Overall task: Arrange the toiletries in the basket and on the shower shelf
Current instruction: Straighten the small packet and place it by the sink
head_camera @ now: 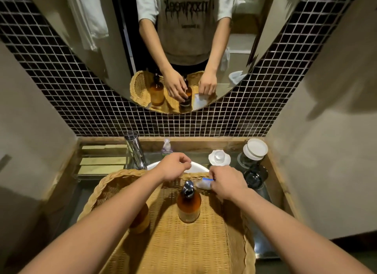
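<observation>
A wide woven basket (183, 243) lies over the sink in front of me. An amber pump bottle (189, 204) stands upright in its middle. A second amber bottle (140, 218) stands to the left, mostly hidden under my left forearm. My left hand (173, 168) hovers above the basket's far rim with its fingers loosely curled and nothing in them. My right hand (226, 184) pinches a small clear packet with a blue strip (205, 183) at the basket's far right edge.
A chrome tap (135, 151) rises behind the basket on the left, beside the white sink rim (195, 167). A small pouch (166, 146), a white dish holding a glass (219, 157), a lidded jar (254, 151) and a dark glass (255, 176) stand on the counter. A mirror (183, 49) hangs above.
</observation>
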### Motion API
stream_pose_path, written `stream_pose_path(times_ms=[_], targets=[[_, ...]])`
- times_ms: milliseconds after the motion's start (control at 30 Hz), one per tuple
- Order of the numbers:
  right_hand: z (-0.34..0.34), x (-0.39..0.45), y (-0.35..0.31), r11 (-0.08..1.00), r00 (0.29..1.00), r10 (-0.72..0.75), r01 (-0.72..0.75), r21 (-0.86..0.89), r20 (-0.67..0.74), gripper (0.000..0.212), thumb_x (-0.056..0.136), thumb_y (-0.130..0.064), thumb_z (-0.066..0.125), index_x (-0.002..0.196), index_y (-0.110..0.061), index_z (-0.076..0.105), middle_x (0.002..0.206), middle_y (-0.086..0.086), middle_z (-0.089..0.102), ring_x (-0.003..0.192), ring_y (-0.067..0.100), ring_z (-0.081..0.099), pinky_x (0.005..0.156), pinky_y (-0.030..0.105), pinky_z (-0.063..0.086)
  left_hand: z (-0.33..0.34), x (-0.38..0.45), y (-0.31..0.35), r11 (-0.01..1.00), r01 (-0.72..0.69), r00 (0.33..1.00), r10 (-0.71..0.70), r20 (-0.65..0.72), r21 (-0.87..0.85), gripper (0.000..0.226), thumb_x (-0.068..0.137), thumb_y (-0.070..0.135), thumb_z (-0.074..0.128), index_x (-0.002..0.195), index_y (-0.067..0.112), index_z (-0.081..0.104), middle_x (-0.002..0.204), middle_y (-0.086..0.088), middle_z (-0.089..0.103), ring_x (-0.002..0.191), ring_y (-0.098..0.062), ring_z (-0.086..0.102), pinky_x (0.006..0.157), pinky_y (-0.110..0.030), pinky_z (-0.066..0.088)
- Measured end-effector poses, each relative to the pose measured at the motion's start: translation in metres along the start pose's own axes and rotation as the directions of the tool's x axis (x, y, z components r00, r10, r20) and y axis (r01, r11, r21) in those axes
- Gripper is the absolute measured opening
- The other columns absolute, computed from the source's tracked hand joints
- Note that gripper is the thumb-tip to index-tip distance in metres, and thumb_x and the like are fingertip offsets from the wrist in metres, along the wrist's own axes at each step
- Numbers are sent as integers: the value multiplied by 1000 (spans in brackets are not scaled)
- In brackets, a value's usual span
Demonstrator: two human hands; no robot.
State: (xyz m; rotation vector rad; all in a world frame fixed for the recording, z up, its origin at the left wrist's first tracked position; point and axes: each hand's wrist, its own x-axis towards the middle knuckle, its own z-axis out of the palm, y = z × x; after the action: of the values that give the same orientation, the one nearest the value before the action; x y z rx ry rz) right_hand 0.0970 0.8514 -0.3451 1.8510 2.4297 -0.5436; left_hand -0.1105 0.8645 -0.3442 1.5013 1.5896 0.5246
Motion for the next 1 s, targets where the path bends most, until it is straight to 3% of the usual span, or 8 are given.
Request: stream_pose_path(times_ms=[200,267,367,533,633,733,900,1000], targets=[[-34,10,3,990,971,-98,118,81,-216,5,89,-34,57,88,-34,53,87,-8,67,84,20,58,67,35,48,-7,14,17,1000,-27,999,27,21,-2,11,91,21,59,97,23,67,89,9,66,80,-7,59,63,-13,43],[-40,13,7,983,964,-85,122,135,-251,4,88,-33,60,90,-33,56,85,-7,69,81,20,60,69,38,52,-8,20,20,1000,-26,999,26,30,-17,15,90,18,60,103,23,65,100,9,65,94,-9,59,72,-13,43],[-43,18,15,967,956,-90,151,206,-279,7,87,-26,63,88,-31,59,79,-6,69,75,18,61,70,40,53,-11,28,20,1000,15,999,-15,33,9,37,89,19,64,125,16,58,130,2,56,120,-15,53,99,-25,41],[-38,33,23,948,964,-85,156,277,-252,10,86,-22,64,89,-30,60,85,-8,70,79,15,64,75,41,54,-14,39,17,996,-57,986,44,161,75,76,79,19,75,147,19,41,150,3,42,132,-13,43,106,-27,37],[-35,49,28,940,964,-91,166,297,-250,10,86,-23,67,91,-31,62,87,-10,70,81,12,64,77,39,54,-10,48,15,965,-148,974,104,200,219,80,73,23,80,144,21,45,144,7,48,127,-11,47,100,-20,36],[-29,67,31,922,961,-113,196,333,-252,11,85,-22,68,91,-30,64,87,-14,68,83,8,63,78,36,53,-3,60,12,943,-210,969,165,182,260,72,69,24,81,135,21,53,131,4,57,115,-13,54,97,-28,43],[-14,95,40,907,972,-136,201,371,-194,14,83,-19,66,90,-31,62,85,-15,68,81,8,63,76,35,52,5,86,0,956,-202,968,161,194,214,67,66,30,81,128,23,57,117,6,62,100,-11,59,88,-35,51],[-3,112,49,925,982,-135,172,339,-130,19,85,-20,61,90,-38,57,88,-13,67,80,8,62,73,32,49,9,104,-8,941,-194,972,146,185,279,67,60,41,80,122,28,59,111,9,59,101,-12,55,89,-33,47]])
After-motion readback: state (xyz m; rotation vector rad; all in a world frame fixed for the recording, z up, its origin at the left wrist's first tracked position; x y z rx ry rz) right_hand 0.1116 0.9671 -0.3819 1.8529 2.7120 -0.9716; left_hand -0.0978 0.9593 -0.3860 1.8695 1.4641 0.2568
